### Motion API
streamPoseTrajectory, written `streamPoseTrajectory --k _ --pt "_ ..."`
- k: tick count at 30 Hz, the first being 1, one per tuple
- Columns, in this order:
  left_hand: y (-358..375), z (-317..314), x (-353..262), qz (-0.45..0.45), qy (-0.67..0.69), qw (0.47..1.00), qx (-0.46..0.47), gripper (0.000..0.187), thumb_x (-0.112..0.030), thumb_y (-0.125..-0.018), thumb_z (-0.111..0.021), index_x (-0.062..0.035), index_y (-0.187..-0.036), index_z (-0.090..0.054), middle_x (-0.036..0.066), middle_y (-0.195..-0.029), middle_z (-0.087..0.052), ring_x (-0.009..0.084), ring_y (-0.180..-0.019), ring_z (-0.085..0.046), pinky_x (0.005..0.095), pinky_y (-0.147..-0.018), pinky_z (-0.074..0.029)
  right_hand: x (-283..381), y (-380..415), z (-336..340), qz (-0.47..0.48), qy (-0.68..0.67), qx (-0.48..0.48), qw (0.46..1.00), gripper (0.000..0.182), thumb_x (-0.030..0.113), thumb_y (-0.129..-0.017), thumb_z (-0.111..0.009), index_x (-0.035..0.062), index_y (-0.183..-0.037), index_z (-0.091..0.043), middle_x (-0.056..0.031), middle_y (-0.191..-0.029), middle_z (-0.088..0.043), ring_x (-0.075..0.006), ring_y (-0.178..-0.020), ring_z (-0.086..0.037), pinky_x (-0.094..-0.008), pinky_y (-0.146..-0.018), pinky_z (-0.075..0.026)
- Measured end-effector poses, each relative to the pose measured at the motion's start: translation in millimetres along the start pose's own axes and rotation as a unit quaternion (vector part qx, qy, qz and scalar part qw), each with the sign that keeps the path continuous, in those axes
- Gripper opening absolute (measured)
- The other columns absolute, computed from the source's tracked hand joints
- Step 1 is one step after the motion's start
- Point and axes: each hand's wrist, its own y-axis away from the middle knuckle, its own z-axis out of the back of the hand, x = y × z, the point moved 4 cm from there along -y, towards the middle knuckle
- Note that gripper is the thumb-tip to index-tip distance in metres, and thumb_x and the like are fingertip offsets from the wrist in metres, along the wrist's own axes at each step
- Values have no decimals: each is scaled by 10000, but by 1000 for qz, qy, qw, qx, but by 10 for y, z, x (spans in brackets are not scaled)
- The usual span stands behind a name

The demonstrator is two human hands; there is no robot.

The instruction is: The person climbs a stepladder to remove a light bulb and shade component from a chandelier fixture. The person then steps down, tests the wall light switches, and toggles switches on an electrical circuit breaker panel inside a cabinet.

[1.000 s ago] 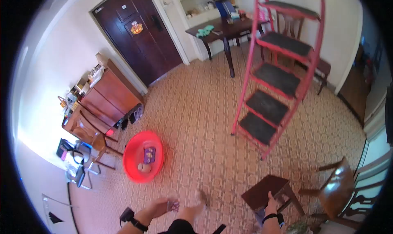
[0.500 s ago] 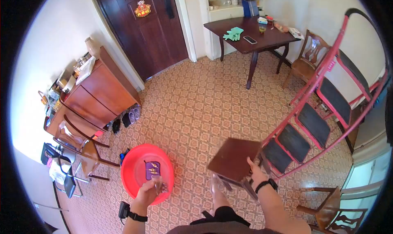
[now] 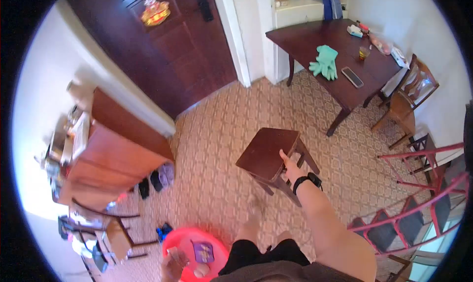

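My right hand [image 3: 291,167] is closed on the side edge of a dark brown wooden stool [image 3: 268,151], thumb over the seat top. The stool is held out in front of my legs, its seat facing up and its legs pointing down. At the lower left, my left hand [image 3: 175,263] is over the rim of a red plastic basin [image 3: 221,250]; its fingers are smeared by motion. Inside the basin lies a purple cloth-like piece [image 3: 203,251] with a yellowish pattern, near a pale rounded shape [image 3: 201,270].
A red step ladder [image 3: 411,223] with black treads is at the right. Ahead stands a dark table [image 3: 305,38] bearing green gloves [image 3: 325,62] and a phone [image 3: 352,77]. A wooden chair [image 3: 401,107] is beside it. Left are a cabinet [image 3: 116,161], shoes [image 3: 165,176] and another chair [image 3: 118,237].
The stool has moved forward, away from the ladder, in my right hand. My left hand has drawn back. My view has shifted right and forward, with the ladder now lower right.
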Motion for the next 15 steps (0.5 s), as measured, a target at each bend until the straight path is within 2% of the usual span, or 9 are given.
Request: streamPoseTrajectory --k 2,3,5,8,9,10,12,13,15 --pt "-719 -463 -282 13 2 1000 13 459 -503 -801 -605 -129 -1067 -611 57 -991 -639 249 -917 -616 414 -796 -512 536 -508 -269 -2 47 -74 996 933 648 -731 -684 101 -1423 -378 -100 -1459 -367 -298 -1304 -346 -446 -1036 -284" --pt "-1064 -648 -446 39 -29 999 19 472 -510 -801 -603 -119 -1065 -613 62 -997 -636 250 -909 -613 419 -788 -512 658 -859 -312 -13 47 -75 996 933 648 -731 -684 101 -1423 -378 -100 -1459 -367 -298 -1304 -346 -446 -1036 -284" --pt "-1720 -951 -760 67 -77 995 19 528 -528 -800 -593 -75 -1070 -612 82 -1009 -632 256 -911 -600 417 -785 -496 956 -1602 -533 5 -54 -8 999 939 646 -738 -678 80 -1421 -371 -107 -1458 -362 -302 -1309 -338 -467 -1038 -276" --pt "-2431 -1744 -1188 40 -110 993 17 541 -529 -801 -583 -56 -1062 -616 89 -997 -638 257 -900 -602 403 -776 -490 1175 -3027 -527 -21 -83 -9 996 1012 613 -727 -711 58 -1454 -279 -132 -1512 -270 -319 -1352 -302 -488 -1045 -308" --pt "-2658 -2066 -1318 31 -103 994 22 553 -537 -804 -567 -50 -1061 -624 97 -984 -650 269 -864 -608 406 -771 -492 1510 -3022 -640 -16 -64 -30 997 1045 651 -700 -709 59 -1452 -289 -151 -1503 -279 -328 -1348 -306 -467 -1057 -303" --pt "-2870 -2183 -1406 35 -107 994 16 553 -537 -804 -567 -50 -1061 -624 97 -984 -650 269 -864 -608 406 -771 -492 1612 -3264 -649 -23 -65 -30 997 1045 651 -700 -709 59 -1452 -289 -151 -1503 -279 -328 -1348 -306 -467 -1057 -303" --pt "-3422 -2215 -1452 83 -146 985 -34 560 -542 -799 -567 -49 -1058 -629 115 -977 -657 284 -863 -616 420 -781 -495 1925 -3880 -647 4 -87 49 995 1057 663 -706 -693 63 -1465 -266 -142 -1508 -267 -322 -1350 -293 -457 -1064 -293" --pt "-3713 -2272 -1456 116 -105 987 -29 587 -543 -791 -571 -23 -1060 -624 135 -993 -660 299 -911 -621 431 -813 -499 1956 -4208 -603 -9 -134 53 990 1023 601 -742 -705 73 -1480 -235 -135 -1530 -208 -317 -1377 -234 -440 -1082 -277" --pt "-4268 -2489 -1449 126 -99 987 -13 584 -532 -798 -571 -13 -1060 -622 138 -1003 -661 302 -930 -623 438 -826 -499 2078 -4636 -498 2 -171 73 982 984 556 -759 -713 75 -1478 -243 -124 -1526 -224 -308 -1374 -243 -424 -1084 -281"
